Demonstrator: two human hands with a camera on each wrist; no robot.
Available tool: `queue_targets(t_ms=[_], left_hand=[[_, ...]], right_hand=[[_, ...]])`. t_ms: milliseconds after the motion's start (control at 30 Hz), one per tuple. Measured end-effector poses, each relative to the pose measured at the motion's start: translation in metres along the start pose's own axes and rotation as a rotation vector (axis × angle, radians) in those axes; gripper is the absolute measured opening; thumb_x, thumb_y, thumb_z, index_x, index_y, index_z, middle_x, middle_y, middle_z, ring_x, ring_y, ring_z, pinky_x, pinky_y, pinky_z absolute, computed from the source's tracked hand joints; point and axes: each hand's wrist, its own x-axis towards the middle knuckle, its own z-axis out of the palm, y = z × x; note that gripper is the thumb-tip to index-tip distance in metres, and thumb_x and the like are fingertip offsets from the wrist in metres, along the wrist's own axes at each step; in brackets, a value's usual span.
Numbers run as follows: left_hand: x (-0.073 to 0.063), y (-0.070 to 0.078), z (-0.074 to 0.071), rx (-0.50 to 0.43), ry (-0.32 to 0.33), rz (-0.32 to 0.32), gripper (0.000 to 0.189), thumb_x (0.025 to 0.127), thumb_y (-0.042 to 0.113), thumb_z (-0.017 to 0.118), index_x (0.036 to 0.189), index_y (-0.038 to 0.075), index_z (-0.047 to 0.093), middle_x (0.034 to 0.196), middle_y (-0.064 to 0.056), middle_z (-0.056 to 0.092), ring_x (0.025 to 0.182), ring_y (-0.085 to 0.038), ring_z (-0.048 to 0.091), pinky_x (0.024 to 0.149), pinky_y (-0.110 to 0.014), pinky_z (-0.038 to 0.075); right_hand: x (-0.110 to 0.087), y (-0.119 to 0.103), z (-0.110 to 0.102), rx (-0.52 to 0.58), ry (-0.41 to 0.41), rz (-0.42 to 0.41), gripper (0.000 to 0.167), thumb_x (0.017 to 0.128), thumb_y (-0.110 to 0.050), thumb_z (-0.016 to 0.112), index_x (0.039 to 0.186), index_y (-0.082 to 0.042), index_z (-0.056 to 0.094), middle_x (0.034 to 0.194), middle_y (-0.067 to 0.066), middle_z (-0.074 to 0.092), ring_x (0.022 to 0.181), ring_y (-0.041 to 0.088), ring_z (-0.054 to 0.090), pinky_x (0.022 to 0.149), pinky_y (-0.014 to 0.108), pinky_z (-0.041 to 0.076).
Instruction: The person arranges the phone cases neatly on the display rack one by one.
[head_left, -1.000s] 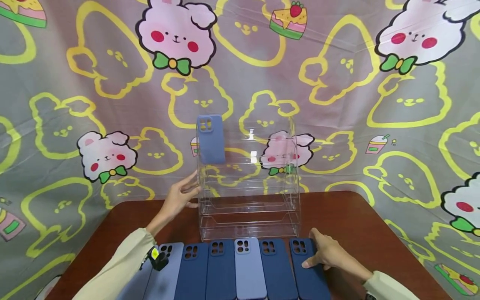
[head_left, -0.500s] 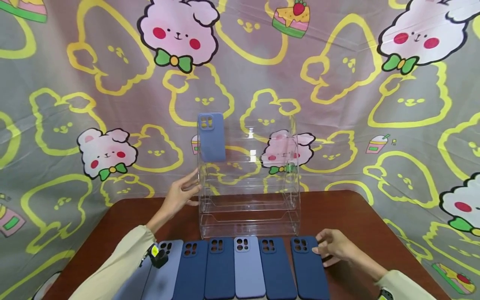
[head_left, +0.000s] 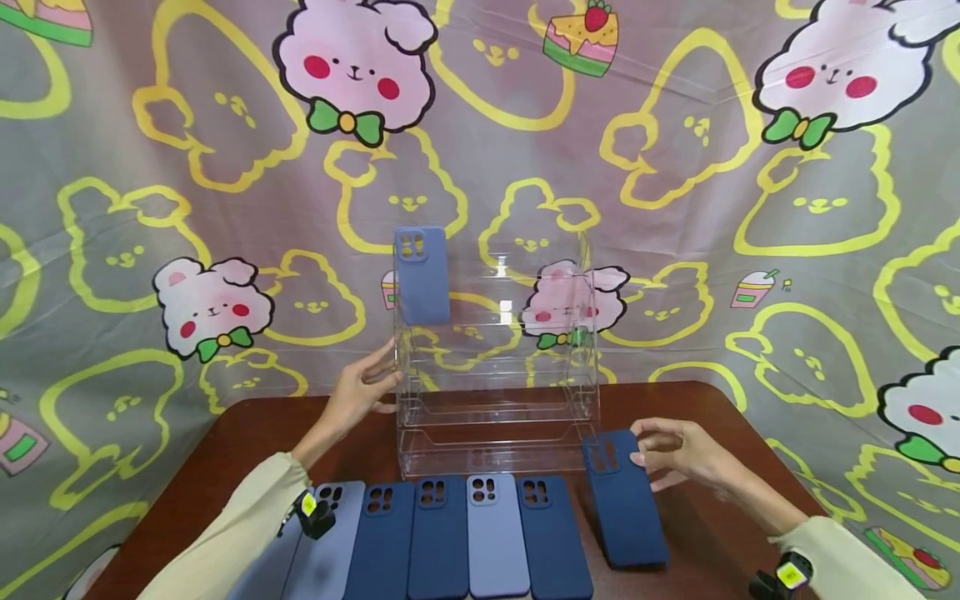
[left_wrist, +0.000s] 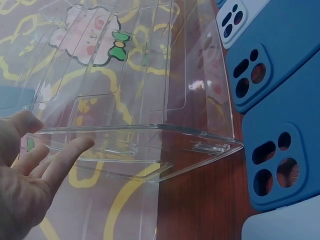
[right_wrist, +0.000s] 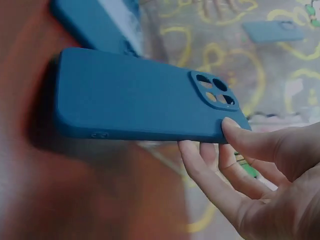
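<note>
My right hand (head_left: 686, 457) pinches a dark blue phone case (head_left: 628, 508) at its upper right edge. The thumb lies on its back and the fingers are beneath, as the right wrist view shows. The case is tilted, its camera end raised off the table. My left hand (head_left: 358, 392) rests against the left side of a clear acrylic tiered rack (head_left: 498, 462), its fingers extended in the left wrist view. A light blue phone case (head_left: 425, 287) stands upright in the rack's top tier at the left.
In front of the rack lies a row of phone cases, among them a dark blue case (head_left: 555, 542), a light blue case (head_left: 498, 542) and another dark blue case (head_left: 438, 542). The brown table (head_left: 675, 408) meets a patterned cloth backdrop (head_left: 675, 167).
My right hand has shifted its hold to the case's right edge and lifted the dark blue case's camera end up from the table. The left hand stays at the rack.
</note>
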Motion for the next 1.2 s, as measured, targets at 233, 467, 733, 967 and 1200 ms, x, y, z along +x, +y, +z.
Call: queue_targets(t_ms=[233, 467, 733, 967, 1200], left_hand=[[0.0, -0.001, 0.001, -0.019, 0.012, -0.009, 0.065, 0.104, -0.001, 0.062, 0.163, 0.011, 0.036, 0.157, -0.034, 0.042, 0.13, -0.054, 0.055, 0.08, -0.049, 0.066], [0.0, 0.001, 0.0, -0.006, -0.01, 0.015, 0.066, 0.104, 0.0, 0.062, 0.163, 0.011, 0.035, 0.157, -0.034, 0.041, 0.133, -0.053, 0.053, 0.082, -0.051, 0.065], [0.0, 0.003, 0.0, 0.007, -0.014, 0.021, 0.067, 0.104, 0.0, 0.063, 0.163, 0.011, 0.035, 0.158, -0.034, 0.041, 0.135, -0.052, 0.052, 0.08, -0.048, 0.066], [-0.001, 0.002, -0.002, 0.025, -0.01, 0.018, 0.067, 0.104, -0.002, 0.061, 0.163, 0.01, 0.034, 0.157, -0.034, 0.041, 0.132, -0.053, 0.054, 0.078, -0.047, 0.066], [-0.003, 0.001, 0.0, 0.021, -0.024, 0.016, 0.067, 0.103, -0.004, 0.061, 0.163, 0.009, 0.034, 0.157, -0.035, 0.04, 0.13, -0.054, 0.055, 0.076, -0.048, 0.067]], right_hand=[[0.012, -0.055, -0.01, -0.087, 0.133, -0.097, 0.054, 0.098, -0.015, 0.076, 0.14, 0.01, 0.053, 0.11, 0.013, 0.072, 0.088, 0.017, 0.074, 0.075, 0.048, 0.068], [0.027, -0.106, -0.023, -0.15, 0.26, -0.219, 0.053, 0.099, -0.014, 0.075, 0.142, 0.008, 0.053, 0.114, 0.011, 0.071, 0.084, 0.011, 0.075, 0.073, 0.042, 0.069], [0.05, -0.157, -0.039, -0.176, 0.405, -0.411, 0.043, 0.097, -0.018, 0.078, 0.134, -0.006, 0.061, 0.105, -0.015, 0.074, 0.084, 0.006, 0.077, 0.07, 0.031, 0.067], [0.081, -0.179, -0.046, -0.108, 0.431, -0.528, 0.037, 0.096, -0.015, 0.079, 0.13, -0.007, 0.065, 0.104, -0.009, 0.076, 0.089, 0.008, 0.076, 0.071, 0.03, 0.067], [0.101, -0.2, -0.048, 0.11, 0.468, -0.581, 0.037, 0.092, -0.003, 0.08, 0.127, -0.006, 0.067, 0.096, -0.005, 0.076, 0.079, 0.009, 0.077, 0.067, 0.029, 0.067]])
